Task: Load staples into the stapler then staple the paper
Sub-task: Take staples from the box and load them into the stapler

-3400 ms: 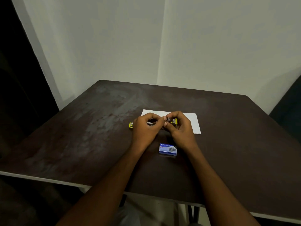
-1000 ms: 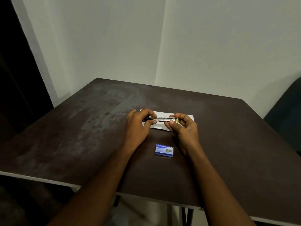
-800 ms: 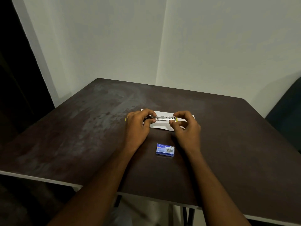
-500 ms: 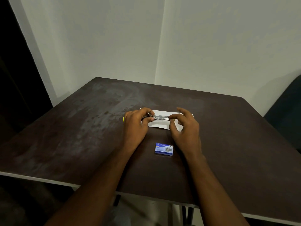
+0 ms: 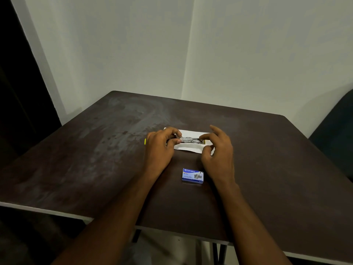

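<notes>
A small stapler (image 5: 191,140), silver metal with yellow ends, lies opened out flat across a white sheet of paper (image 5: 191,149) in the middle of the table. My left hand (image 5: 159,148) pinches its left end between thumb and forefinger. My right hand (image 5: 218,150) hovers over its right end with fingers spread, the fingertips touching or nearly touching the yellow tip. A blue box of staples (image 5: 192,175) lies flat on the table, closer to me, between my wrists.
The dark brown table (image 5: 95,159) has a pale front edge. White walls meet in a corner behind it. A dark chair (image 5: 336,134) stands at the right side.
My right hand has let go of the stapler's right end and spread its fingers. The stapler now rests lower on the paper. My left hand keeps its pinch.
</notes>
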